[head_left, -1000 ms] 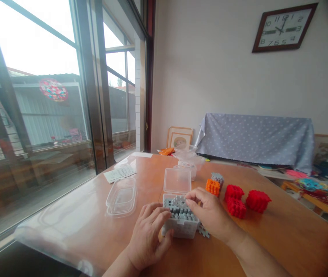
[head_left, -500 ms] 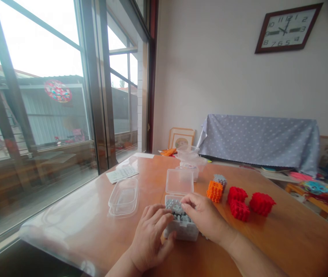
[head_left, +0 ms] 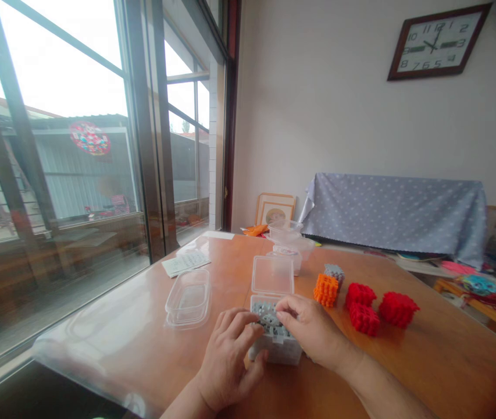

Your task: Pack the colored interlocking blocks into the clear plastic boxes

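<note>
A small clear plastic box (head_left: 280, 352) stands near the front of the table, its lid (head_left: 273, 274) tipped back behind it. Grey plastic pieces (head_left: 266, 306) with notched edges fill it to the top. My left hand (head_left: 232, 355) curls round the box's left side, fingertips over the rim and thumb low by the front corner. Over the right rim, my right hand (head_left: 306, 326) has thumb and forefinger pinched on a grey notched piece (head_left: 269, 318) at the top of the box. The fingertips partly hide that piece.
Right of the box stand red blocks (head_left: 363, 319), an orange block (head_left: 326, 290) and a grey block (head_left: 335, 273) of stacked pieces. An uncovered clear container (head_left: 189, 299) lies left, with a printed sheet (head_left: 185, 263) behind. More clear containers (head_left: 289, 250) stand farther back.
My right hand has shifted very slightly, and the grey piece under its fingertips lies a little flatter. My left hand keeps its place at the box. The whole view has moved slightly.
</note>
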The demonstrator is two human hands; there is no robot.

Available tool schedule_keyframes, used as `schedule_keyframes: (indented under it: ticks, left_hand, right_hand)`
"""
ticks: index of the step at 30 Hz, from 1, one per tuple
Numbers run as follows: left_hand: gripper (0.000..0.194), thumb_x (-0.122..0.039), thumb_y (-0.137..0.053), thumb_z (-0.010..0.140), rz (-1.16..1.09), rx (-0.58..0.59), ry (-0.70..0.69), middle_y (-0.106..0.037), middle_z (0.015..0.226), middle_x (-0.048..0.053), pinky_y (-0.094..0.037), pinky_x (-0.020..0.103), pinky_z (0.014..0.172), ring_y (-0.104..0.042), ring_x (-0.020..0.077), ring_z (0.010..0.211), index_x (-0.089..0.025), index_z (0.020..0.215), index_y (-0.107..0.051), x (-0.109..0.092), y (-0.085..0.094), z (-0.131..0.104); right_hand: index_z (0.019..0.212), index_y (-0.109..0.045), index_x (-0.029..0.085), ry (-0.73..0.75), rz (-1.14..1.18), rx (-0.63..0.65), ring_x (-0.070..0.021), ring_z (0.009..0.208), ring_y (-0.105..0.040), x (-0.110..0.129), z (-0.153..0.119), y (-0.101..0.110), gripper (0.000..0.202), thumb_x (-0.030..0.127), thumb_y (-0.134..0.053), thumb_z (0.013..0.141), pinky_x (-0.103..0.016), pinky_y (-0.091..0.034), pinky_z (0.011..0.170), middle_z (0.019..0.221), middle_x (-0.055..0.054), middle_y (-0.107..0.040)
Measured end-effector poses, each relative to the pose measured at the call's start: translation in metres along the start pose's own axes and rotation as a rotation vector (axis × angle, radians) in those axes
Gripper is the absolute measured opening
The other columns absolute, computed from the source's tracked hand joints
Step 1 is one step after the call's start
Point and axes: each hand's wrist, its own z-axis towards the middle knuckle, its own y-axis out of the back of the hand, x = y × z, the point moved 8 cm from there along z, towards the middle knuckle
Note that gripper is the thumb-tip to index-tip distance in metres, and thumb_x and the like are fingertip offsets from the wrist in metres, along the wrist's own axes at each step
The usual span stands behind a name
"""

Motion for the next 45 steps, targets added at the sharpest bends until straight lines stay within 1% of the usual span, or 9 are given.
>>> schedule_keyframes:
  ticks: [5, 13, 17, 20, 23, 32, 35, 40, 45]
  left_hand:
    - [0.028, -0.022, -0.061, 0.083, 0.027, -0.012, -0.008, -0.061, 0.123, 0.011, -0.048, 0.049, 0.096, -0.054, 0.0305, 0.115, -0.023, 0.111, -0.063, -0.001, 0.001, 0.0]
    - [0.029, -0.023, -0.062, 0.082, 0.048, -0.005, 0.003, -0.059, 0.127, 0.011, -0.048, 0.049, 0.097, -0.053, 0.0314, 0.118, -0.024, 0.112, -0.063, 0.001, 0.0, -0.001]
    - [0.035, -0.023, -0.063, 0.083, 0.022, -0.027, 0.012, -0.059, 0.128, 0.012, -0.047, 0.049, 0.099, -0.054, 0.0309, 0.118, -0.023, 0.117, -0.059, 0.004, 0.0, -0.003]
    - [0.04, -0.022, -0.062, 0.084, -0.015, -0.068, 0.043, -0.06, 0.126, 0.012, -0.047, 0.048, 0.1, -0.055, 0.0299, 0.118, -0.022, 0.123, -0.054, 0.01, 0.002, -0.005]
    - [0.04, -0.02, -0.06, 0.086, -0.046, -0.082, 0.07, -0.06, 0.125, 0.012, -0.047, 0.047, 0.102, -0.054, 0.0285, 0.118, -0.022, 0.125, -0.052, 0.014, 0.003, -0.006]
    - [0.042, -0.027, -0.063, 0.086, -0.013, -0.027, 0.079, -0.059, 0.13, 0.012, -0.047, 0.049, 0.104, -0.053, 0.0299, 0.122, -0.023, 0.127, -0.055, 0.015, -0.002, -0.002]
    - [0.04, -0.031, -0.065, 0.086, 0.002, -0.002, 0.081, -0.059, 0.131, 0.012, -0.047, 0.049, 0.105, -0.052, 0.0304, 0.123, -0.023, 0.125, -0.058, 0.015, -0.005, -0.001]
    - [0.038, -0.035, -0.065, 0.087, 0.027, 0.028, 0.082, -0.058, 0.134, 0.011, -0.046, 0.051, 0.108, -0.048, 0.032, 0.129, -0.025, 0.123, -0.06, 0.015, -0.007, 0.001]
    - [0.04, -0.038, -0.065, 0.088, 0.034, 0.046, 0.076, -0.055, 0.138, 0.011, -0.045, 0.054, 0.109, -0.044, 0.0337, 0.134, -0.026, 0.126, -0.059, 0.015, -0.007, 0.0]
  right_hand:
    - [0.084, -0.07, 0.024, -0.011, -0.037, 0.032, -0.016, 0.076, -0.061, 0.0, -0.002, 0.0, 0.016, 0.028, -0.057, 0.091, -0.026, -0.042, 0.07, 0.081, 0.001, -0.069]
    - [0.083, -0.068, 0.025, 0.026, -0.152, 0.042, -0.0154, 0.078, -0.061, 0.012, 0.001, 0.0, 0.015, 0.026, -0.056, 0.091, -0.024, -0.04, 0.071, 0.084, 0.002, -0.069]
    - [0.082, -0.068, 0.025, 0.042, -0.215, 0.055, -0.0153, 0.08, -0.062, 0.014, 0.001, -0.004, 0.015, 0.025, -0.056, 0.091, -0.024, -0.04, 0.072, 0.085, 0.002, -0.069]
    - [0.084, -0.071, 0.026, 0.041, -0.254, 0.068, -0.0158, 0.083, -0.064, 0.012, 0.001, -0.007, 0.018, 0.025, -0.055, 0.092, -0.024, -0.042, 0.075, 0.086, 0.001, -0.07]
    - [0.087, -0.074, 0.028, 0.055, -0.277, 0.084, -0.0164, 0.087, -0.065, 0.011, 0.0, -0.01, 0.021, 0.025, -0.054, 0.093, -0.025, -0.043, 0.078, 0.089, 0.0, -0.072]
    - [0.097, -0.078, 0.031, 0.092, -0.3, 0.074, -0.0192, 0.098, -0.064, 0.012, -0.004, -0.008, 0.028, 0.021, -0.052, 0.092, -0.027, -0.045, 0.086, 0.095, 0.0, -0.075]
    - [0.098, -0.078, 0.031, 0.09, -0.307, 0.071, -0.0199, 0.098, -0.063, 0.013, -0.005, -0.006, 0.028, 0.02, -0.053, 0.091, -0.028, -0.045, 0.087, 0.095, -0.001, -0.076]
    - [0.092, -0.077, 0.03, 0.111, -0.319, 0.06, -0.021, 0.099, -0.06, 0.018, -0.007, -0.003, 0.026, 0.019, -0.054, 0.09, -0.03, -0.044, 0.086, 0.092, 0.0, -0.076]
    - [0.099, -0.076, 0.032, 0.094, -0.288, 0.021, -0.0213, 0.1, -0.061, 0.016, -0.007, 0.0, 0.028, 0.018, -0.056, 0.088, -0.031, -0.044, 0.087, 0.095, 0.0, -0.075]
